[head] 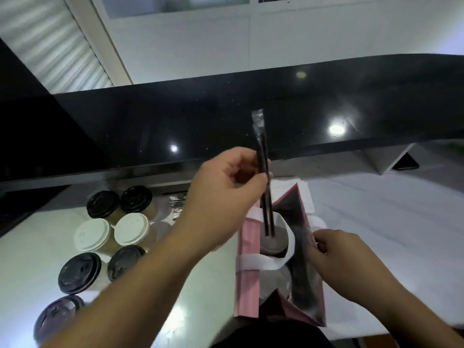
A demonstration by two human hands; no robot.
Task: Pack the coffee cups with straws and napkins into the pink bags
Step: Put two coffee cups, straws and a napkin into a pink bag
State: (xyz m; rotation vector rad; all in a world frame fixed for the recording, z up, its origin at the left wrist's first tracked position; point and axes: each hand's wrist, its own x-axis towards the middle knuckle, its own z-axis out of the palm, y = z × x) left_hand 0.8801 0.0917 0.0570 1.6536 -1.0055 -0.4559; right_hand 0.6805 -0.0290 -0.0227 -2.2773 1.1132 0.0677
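My left hand (227,182) pinches two wrapped black straws (263,167) upright, their lower ends reaching down into the open pink bag (247,280) onto a dark-lidded cup (272,243) inside it. A second cup (276,280) sits nearer me in the same bag, under white handle strips (261,262). My right hand (336,257) grips the bag's right wall and holds it open. To the left stand several coffee cups with black lids (103,204) and white lids (92,234). White napkins (307,194) lie behind the bag.
A pile of wrapped straws (177,203) lies behind the cups. A glossy black raised counter (226,116) runs across the back, above the white worktop (389,234). A dark device (405,162) leans at the far right.
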